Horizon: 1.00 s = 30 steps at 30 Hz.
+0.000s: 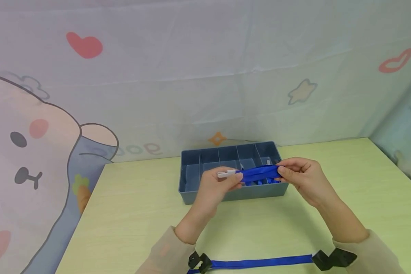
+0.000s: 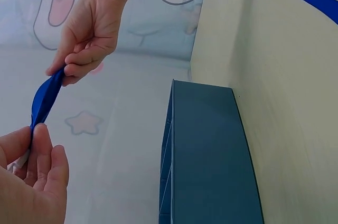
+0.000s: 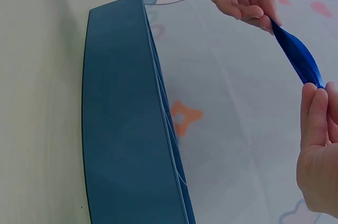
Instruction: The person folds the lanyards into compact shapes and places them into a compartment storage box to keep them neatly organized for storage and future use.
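A folded blue lanyard [image 1: 259, 173] with a white plastic clip [image 1: 227, 174] stretches between both hands above a divided box [image 1: 253, 192]. My left hand [image 1: 214, 186] pinches the clip end between thumb and fingers. At the opposite end, my right hand [image 1: 306, 179] pinches the folded strap. In the left wrist view the lanyard [image 2: 46, 97] looks slightly bowed between the two sets of fingertips. More blue straps [image 1: 273, 180] lie in the right-hand compartments of the box, partly hidden behind the held lanyard.
Another blue lanyard [image 1: 260, 263] lies across the front of the pale table [image 1: 140, 213], with a white piece at its right end beside the right sleeve. A printed cloth [image 1: 198, 76] hangs behind the box. Thin dividers split the box into several compartments.
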Tool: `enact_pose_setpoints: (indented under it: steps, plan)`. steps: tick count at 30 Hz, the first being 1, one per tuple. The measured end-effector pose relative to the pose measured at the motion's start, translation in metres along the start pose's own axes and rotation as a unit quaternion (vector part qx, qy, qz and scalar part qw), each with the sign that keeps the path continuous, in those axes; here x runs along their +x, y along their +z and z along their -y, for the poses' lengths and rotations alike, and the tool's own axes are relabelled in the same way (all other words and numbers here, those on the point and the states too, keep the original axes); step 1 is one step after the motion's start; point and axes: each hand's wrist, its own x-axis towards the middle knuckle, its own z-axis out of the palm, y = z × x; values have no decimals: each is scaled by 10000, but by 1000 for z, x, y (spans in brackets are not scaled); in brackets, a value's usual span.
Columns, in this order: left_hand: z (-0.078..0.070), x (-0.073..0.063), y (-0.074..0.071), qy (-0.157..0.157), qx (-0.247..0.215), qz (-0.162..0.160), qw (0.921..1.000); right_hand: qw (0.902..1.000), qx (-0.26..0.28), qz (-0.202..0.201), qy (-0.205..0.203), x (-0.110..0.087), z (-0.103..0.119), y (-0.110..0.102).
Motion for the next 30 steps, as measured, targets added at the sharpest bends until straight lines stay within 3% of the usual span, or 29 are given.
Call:
enact_pose_setpoints:
  steps: [7, 14, 16, 18, 22, 23, 25, 30]
  plan:
    - [-1, 0, 1, 56, 71, 5, 10000, 9987, -290, -307, 288, 0, 4, 2]
    - [-3, -1, 5, 156, 212, -57, 9996, 9883, -1158, -935, 336, 1, 5, 5]
    - [-1, 0, 6, 233, 324, -111, 9991, 9768, -1741, -1203, 335, 1, 6, 7]
    - [1, 1, 7, 325, 411, -162, 9985, 9563, -2529, -1445, 247, 0, 6, 11]
    - [6, 3, 10, 521, 560, -256, 9967, 8954, -4071, -1792, -205, 0, 4, 20]
    - [7, 3, 11, 578, 593, -298, 9961, 8849, -4263, -1847, -328, 0, 3, 22]
    - [7, 3, 13, 651, 659, -396, 9949, 8719, -4472, -1921, -538, 1, 3, 25]
    - [8, 3, 18, 796, 841, -689, 9909, 8615, -4566, -2024, -913, 1, 1, 31]
